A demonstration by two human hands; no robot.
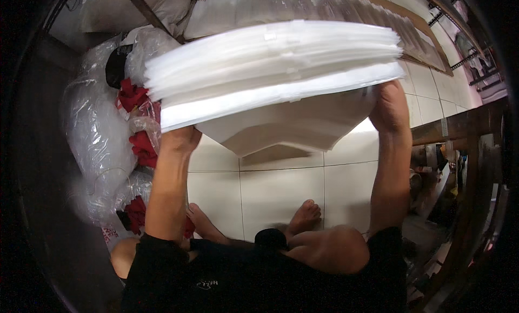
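A thick stack of white sheets spans the space between my two hands, held up off the floor and blurred by motion. Its layered edges face me, and small pale patches show along the middle. Beneath it, a greyish-white sheet sags, its lower edge bent. At the stack's left end, my left hand grips from below, its fingers mostly hidden. My right hand is closed round the right end, with the fingers out of sight behind the stack.
Clear plastic bags line the left side, with red cloth among them. Beyond the stack, rows of plastic-wrapped white pieces lie on a brown board. A dark wooden rack stands at right. White tiles cover the floor.
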